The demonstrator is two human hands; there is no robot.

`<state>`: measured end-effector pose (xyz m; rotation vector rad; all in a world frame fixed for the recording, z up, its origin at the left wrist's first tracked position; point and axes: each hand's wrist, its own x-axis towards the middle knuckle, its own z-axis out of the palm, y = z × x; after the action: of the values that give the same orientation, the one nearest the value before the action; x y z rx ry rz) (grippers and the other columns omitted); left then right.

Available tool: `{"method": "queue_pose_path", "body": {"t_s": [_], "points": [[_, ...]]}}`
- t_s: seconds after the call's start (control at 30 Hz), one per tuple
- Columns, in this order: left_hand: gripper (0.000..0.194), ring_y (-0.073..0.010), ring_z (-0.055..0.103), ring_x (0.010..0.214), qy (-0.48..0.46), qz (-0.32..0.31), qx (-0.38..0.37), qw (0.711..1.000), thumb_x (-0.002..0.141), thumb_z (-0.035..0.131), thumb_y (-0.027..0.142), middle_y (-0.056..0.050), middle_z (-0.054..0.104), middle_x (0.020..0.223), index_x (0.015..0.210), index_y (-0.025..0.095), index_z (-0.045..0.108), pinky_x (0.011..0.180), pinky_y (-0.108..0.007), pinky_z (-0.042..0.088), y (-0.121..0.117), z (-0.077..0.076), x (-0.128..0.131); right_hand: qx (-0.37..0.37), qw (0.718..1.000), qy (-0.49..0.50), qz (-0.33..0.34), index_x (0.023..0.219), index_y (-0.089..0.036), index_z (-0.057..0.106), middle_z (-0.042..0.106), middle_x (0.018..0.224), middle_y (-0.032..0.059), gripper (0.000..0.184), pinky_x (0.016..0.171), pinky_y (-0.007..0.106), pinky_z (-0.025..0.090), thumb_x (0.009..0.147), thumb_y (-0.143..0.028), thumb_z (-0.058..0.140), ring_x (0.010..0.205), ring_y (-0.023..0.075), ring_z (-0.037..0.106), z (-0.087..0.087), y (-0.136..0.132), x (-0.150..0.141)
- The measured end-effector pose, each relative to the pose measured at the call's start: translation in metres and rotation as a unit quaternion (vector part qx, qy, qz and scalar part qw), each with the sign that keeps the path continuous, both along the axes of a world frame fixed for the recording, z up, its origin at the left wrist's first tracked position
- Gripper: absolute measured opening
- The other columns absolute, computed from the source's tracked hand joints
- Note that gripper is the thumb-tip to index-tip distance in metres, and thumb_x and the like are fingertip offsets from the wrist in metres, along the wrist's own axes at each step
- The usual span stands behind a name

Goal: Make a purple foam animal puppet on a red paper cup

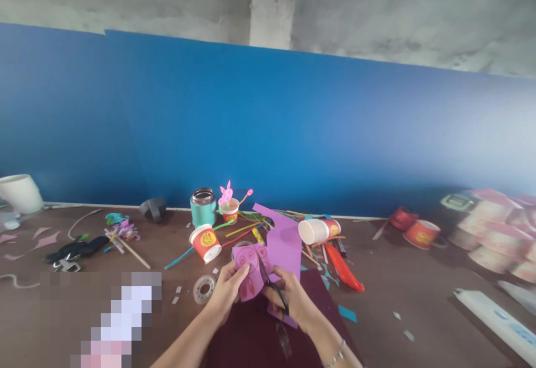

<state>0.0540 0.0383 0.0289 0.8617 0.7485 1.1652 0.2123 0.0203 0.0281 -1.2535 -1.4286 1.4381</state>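
Between thumb and fingers my left hand [229,288] pinches a piece of purple paper [250,278] with red drawn shapes on it. My right hand [288,296] is wrapped round the handles of black scissors [274,287]. Their blades lie against the right part of the drawn paper, pointing up and away from me. Behind the hands a larger cut purple sheet [285,239] lies on the table. A dark maroon sheet [310,329] is under my hands. A clear tape roll [205,289] rests left of my left hand.
Red paper cups [205,243], a turquoise jar [203,209] and a small cup with a pink figure [226,194] stand toward the blue partition [251,122]. Stacked cups [319,230] lie to the right, near a red plastic piece [344,270]. A power strip [498,320] lies far right.
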Motion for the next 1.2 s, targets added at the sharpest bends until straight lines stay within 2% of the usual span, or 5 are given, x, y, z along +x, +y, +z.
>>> {"method": "queue_pose_path", "body": {"t_s": [0.5, 0.73, 0.87, 1.03, 1.2], "points": [[0.036, -0.0191, 0.062, 0.066, -0.003, 0.005, 0.005, 1.000, 0.066, 0.072, 0.044, -0.006, 0.069, 0.071, 0.083, 0.012, 0.070, 0.066, -0.029, 0.046, 0.002, -0.005, -0.002, 0.000, 1.000, -0.006, 0.017, 0.091, -0.013, 0.057, 0.044, 0.038, -0.0100, 0.037, 0.029, 0.015, 0.033, 0.066, -0.038, 0.070, 0.029, 0.0054, 0.039, -0.003, 0.000, -0.001], [0.031, -0.0130, 0.050, 0.049, 0.156, 0.011, 0.050, 0.986, 0.071, 0.063, 0.042, 0.000, 0.057, 0.052, 0.061, 0.013, 0.062, 0.051, -0.024, 0.038, 0.000, -0.007, -0.004, -0.003, 0.999, 0.023, -0.035, 0.085, -0.015, 0.054, 0.047, 0.038, -0.0096, 0.038, 0.031, 0.016, 0.033, 0.064, -0.042, 0.072, 0.028, 0.0055, 0.038, -0.003, 0.004, 0.006], [0.021, -0.0210, 0.061, 0.072, 0.299, 0.051, 0.123, 0.945, 0.073, 0.057, 0.031, -0.004, 0.066, 0.073, 0.082, 0.014, 0.064, 0.067, -0.029, 0.045, 0.002, -0.009, -0.007, -0.011, 0.998, 0.053, -0.017, 0.083, -0.017, 0.052, 0.048, 0.037, -0.0098, 0.037, 0.030, 0.014, 0.027, 0.064, -0.042, 0.072, 0.028, 0.0049, 0.038, -0.002, 0.005, 0.013], [0.057, -0.0225, 0.054, 0.106, 0.393, 0.145, 0.188, 0.888, 0.060, 0.054, 0.009, -0.007, 0.058, 0.117, 0.116, 0.019, 0.051, 0.093, -0.034, 0.039, 0.001, -0.013, -0.011, -0.033, 0.996, 0.077, 0.036, 0.081, -0.016, 0.053, 0.049, 0.038, -0.0092, 0.036, 0.030, 0.015, 0.030, 0.063, -0.040, 0.072, 0.028, 0.0055, 0.039, -0.004, 0.005, 0.016], [0.030, -0.0121, 0.053, 0.061, 0.297, 0.143, 0.203, 0.922, 0.078, 0.053, 0.025, -0.007, 0.061, 0.102, 0.106, 0.018, 0.059, 0.064, -0.027, 0.044, -0.002, -0.006, -0.009, -0.058, 0.991, 0.066, 0.104, 0.088, -0.014, 0.056, 0.053, 0.041, -0.0082, 0.028, 0.031, 0.014, 0.032, 0.066, -0.029, 0.066, 0.029, 0.0049, 0.040, -0.003, 0.000, 0.014]]}}
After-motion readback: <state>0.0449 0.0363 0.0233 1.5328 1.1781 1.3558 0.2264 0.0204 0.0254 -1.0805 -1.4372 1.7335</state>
